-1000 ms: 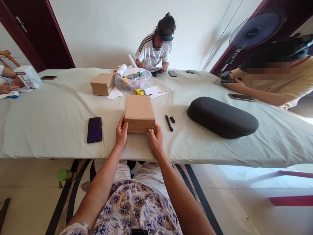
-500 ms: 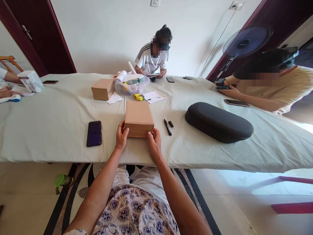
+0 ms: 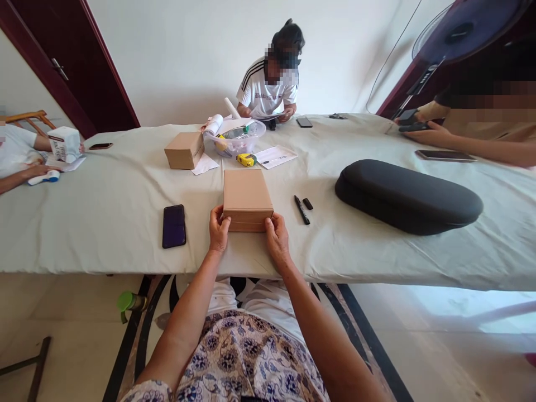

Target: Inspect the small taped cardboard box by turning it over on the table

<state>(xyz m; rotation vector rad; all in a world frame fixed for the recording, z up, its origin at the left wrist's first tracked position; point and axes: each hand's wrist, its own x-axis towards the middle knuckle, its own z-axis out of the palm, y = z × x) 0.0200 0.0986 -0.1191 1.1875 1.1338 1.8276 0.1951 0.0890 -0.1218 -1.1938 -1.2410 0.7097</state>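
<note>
A closed brown cardboard box (image 3: 247, 192) sits on the cloth-covered table (image 3: 104, 201) right in front of me. My left hand (image 3: 218, 229) grips its near left corner, fingers curled against the side. My right hand (image 3: 276, 235) grips the near right corner in the same way. A dark phone (image 3: 174, 225) lies flat to the left of the box. To the right of the box lie a black marker (image 3: 301, 209) and its cap (image 3: 307, 204).
A large black oval case (image 3: 408, 195) lies at the right. Behind the box are a second cardboard box (image 3: 185, 150), a clear bowl (image 3: 240, 137), a yellow tape measure (image 3: 245, 159) and papers. Three other people sit around the table. A fan (image 3: 460, 28) stands far right.
My hands have stayed on the box's near corners. The view has shifted slightly as my head moved; the box looks unmoved on the table.
</note>
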